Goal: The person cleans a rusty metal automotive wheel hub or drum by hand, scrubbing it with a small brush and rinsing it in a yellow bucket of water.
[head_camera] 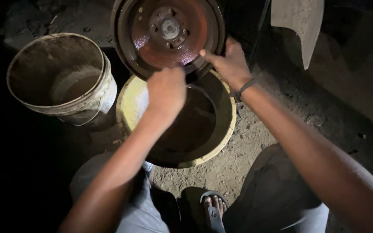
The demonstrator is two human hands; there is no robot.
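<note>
The rusty brake drum [169, 36] is held tilted right over the yellow basin [223, 129] of dark liquid, with the right hand [229, 64] gripping its lower right rim and the left hand [165, 91] clenched against the bottom edge, maybe around a rag, can't tell. I'd keep it low over the basin so drips land inside, not on the dirt floor [255, 146]. The grubby white bucket [61, 73] sits just beside, on the left.
</note>
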